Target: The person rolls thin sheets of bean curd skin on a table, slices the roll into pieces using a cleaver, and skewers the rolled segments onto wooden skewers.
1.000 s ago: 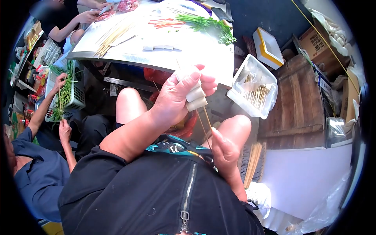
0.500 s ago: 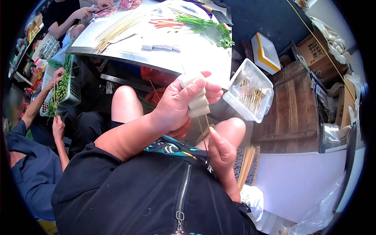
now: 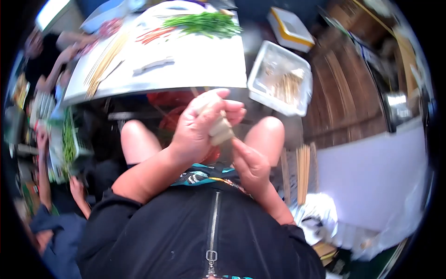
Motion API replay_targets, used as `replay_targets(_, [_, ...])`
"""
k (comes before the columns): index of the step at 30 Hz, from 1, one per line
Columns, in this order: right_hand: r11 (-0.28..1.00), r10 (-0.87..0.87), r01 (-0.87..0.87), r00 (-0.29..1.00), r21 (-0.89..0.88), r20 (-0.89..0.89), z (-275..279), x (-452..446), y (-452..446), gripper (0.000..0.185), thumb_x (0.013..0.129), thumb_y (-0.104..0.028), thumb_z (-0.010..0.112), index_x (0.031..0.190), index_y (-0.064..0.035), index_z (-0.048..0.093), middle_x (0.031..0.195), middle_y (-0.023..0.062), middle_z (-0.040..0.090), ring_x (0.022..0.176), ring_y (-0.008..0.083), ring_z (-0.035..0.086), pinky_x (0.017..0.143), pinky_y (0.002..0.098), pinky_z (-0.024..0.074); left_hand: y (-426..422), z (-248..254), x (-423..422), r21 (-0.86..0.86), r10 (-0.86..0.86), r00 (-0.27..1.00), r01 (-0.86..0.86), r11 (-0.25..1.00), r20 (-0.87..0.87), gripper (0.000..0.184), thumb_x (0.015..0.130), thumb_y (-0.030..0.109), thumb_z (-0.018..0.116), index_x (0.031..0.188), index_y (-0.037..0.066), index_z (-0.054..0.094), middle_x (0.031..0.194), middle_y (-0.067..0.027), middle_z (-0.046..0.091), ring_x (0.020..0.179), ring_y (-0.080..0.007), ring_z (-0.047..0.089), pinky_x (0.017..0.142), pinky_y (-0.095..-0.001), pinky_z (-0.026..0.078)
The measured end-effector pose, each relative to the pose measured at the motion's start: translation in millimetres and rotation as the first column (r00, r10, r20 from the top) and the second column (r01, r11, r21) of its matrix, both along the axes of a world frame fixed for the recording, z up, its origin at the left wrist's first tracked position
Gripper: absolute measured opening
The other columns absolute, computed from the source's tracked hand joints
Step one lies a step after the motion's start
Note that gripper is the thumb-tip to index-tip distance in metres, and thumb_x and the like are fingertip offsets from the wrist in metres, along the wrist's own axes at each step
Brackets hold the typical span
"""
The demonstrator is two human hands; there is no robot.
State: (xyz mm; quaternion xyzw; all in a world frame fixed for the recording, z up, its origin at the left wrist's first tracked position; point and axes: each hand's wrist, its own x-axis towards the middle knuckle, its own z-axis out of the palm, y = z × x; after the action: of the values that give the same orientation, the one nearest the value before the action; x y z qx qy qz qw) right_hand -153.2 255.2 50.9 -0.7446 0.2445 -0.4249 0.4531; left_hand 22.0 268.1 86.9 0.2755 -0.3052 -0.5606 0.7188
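My left hand (image 3: 197, 123) is closed around a short stack of pale, beige rolled pieces (image 3: 221, 133), held above my knees. The rolls look like tofu-skin rolls, and part of the stack is hidden by the fingers. At the lower end of the stack, the fingertips of my right hand (image 3: 253, 165) are pinched together close against the rolls. The bamboo skewers in the rolls are mostly covered by my fingers and blurred.
The white table (image 3: 204, 69) ahead holds bamboo skewers (image 3: 108, 60), red strips (image 3: 155, 34), green stalks (image 3: 204, 24) and white pieces (image 3: 153, 65). A white bin (image 3: 255, 83) contains skewers. More skewers (image 3: 303, 174) stand at my right. Two people work at left, one with greens (image 3: 68, 139).
My right hand has moved up against the rolls, and the skewer lengths seen below them before no longer show. The view has shifted, with the table now farther left and higher.
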Motion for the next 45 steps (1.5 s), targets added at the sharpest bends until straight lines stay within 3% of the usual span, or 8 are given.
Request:
replay_targets(4, [0.985,-0.159,0.151,0.981,-0.079,-0.112,-5.7,-21.0,-7.4,0.039,0.091,-0.006,0.065,0.130,0.0008,0.057,0.083,0.0136,0.062,0.072,0.0265,0.063,0.066,0.0313,0.0506,-21.6,-8.2,-13.0,0.032,0.077,0.997,-0.078,0.996,0.032,0.040,0.102,0.027,0.053,0.131,0.002,0.046,0.115,-0.0161,0.065,0.107,-0.0271,0.064,0.100,-0.0444,0.051])
replay_targets(9, [0.884,-0.091,0.088,0.996,0.459,-0.016,-16.2,-72.2,-2.5,0.042,0.098,-0.011,0.060,0.138,-0.0025,0.053,0.111,0.0065,0.069,0.089,0.0086,0.063,0.082,0.0259,0.0502,-60.4,-5.8,-31.3,0.130,-0.127,0.976,0.104,0.986,0.179,0.057,0.102,0.029,0.052,0.148,0.004,0.028,0.132,-0.0182,0.056,0.121,-0.0263,0.057,0.105,-0.0417,0.045])
replay_targets(14, [0.740,-0.436,0.459,0.884,0.491,-0.169,-40.5,-125.1,-37.4,0.038,0.099,-0.011,0.055,0.136,-0.0032,0.055,0.077,0.0032,0.062,0.067,0.0060,0.054,0.066,0.0252,0.0487,-94.8,-27.0,-28.2,0.184,-0.150,0.819,0.055,0.981,0.555,0.061,0.098,0.012,0.056,0.153,0.009,0.029,0.143,-0.0135,0.045,0.131,-0.0222,0.046,0.107,-0.0375,0.040])
replay_targets(18, [0.750,-0.575,0.630,0.772,0.201,-0.271,-83.3,-137.3,-111.0,0.037,0.096,-0.016,0.054,0.129,0.0002,0.057,0.089,0.0263,0.065,0.078,0.0374,0.065,0.071,0.0404,0.0507,-145.6,-41.1,-36.9,0.132,-0.132,0.048,0.012,0.991,0.990,0.063,0.088,0.022,0.070,0.145,0.013,0.045,0.154,-0.0288,0.025,0.143,-0.0373,0.031,0.110,-0.0409,0.034])
replay_targets(22, [0.739,-0.597,0.670,0.698,0.068,-0.396,-101.9,-108.8,-193.7,0.033,0.091,-0.010,0.049,0.119,0.0017,0.062,0.098,0.0279,0.066,0.095,0.0427,0.063,0.083,0.0474,0.0505,-211.6,-71.2,-57.1,0.018,-0.051,-0.421,-0.083,0.996,0.906,0.067,0.082,0.034,0.074,0.141,0.015,0.051,0.151,-0.0390,0.021,0.143,-0.0476,0.023,0.115,-0.0448,0.027])
replay_targets(25, [0.753,-0.576,0.655,0.613,-0.060,-0.541,-102.7,-91.7,-250.0,0.028,0.089,-0.008,0.047,0.109,0.0010,0.065,0.100,0.0282,0.066,0.099,0.0436,0.062,0.088,0.0487,0.0495,-252.1,-81.5,-42.1,0.041,-0.051,-0.253,-0.045,0.998,0.966,0.059,0.084,0.028,0.072,0.135,0.003,0.055,0.138,-0.0255,0.050,0.131,-0.0376,0.045,0.108,-0.0398,0.037])
replay_targets(30, [0.682,-0.625,0.724,0.506,-0.102,-0.595,-104.9,-73.3,-322.8,0.025,0.087,-0.008,0.050,0.101,-0.0008,0.069,0.103,0.0265,0.068,0.102,0.0417,0.064,0.089,0.0467,0.0515,-256.9,-64.5,-39.4,-0.146,0.147,0.017,-0.033,0.989,0.989,0.051,0.087,0.015,0.070,0.133,-0.001,0.055,0.131,-0.0166,0.059,0.124,-0.0273,0.055,0.105,-0.0321,0.040])
replay_targets(45, [0.700,-0.610,0.634,0.293,-0.328,-0.736,-126.0,-105.3,-366.6,0.032,0.089,-0.026,0.057,0.109,-0.0037,0.068,0.105,0.0255,0.066,0.104,0.0434,0.062,0.090,0.0486,0.0489,-220.9,-68.7,-32.4,-0.277,0.286,-0.074,0.109,0.955,0.955,0.054,0.081,0.012,0.073,0.132,0.004,0.055,0.133,-0.0221,0.054,0.125,-0.0392,0.050,0.105,-0.0416,0.043])
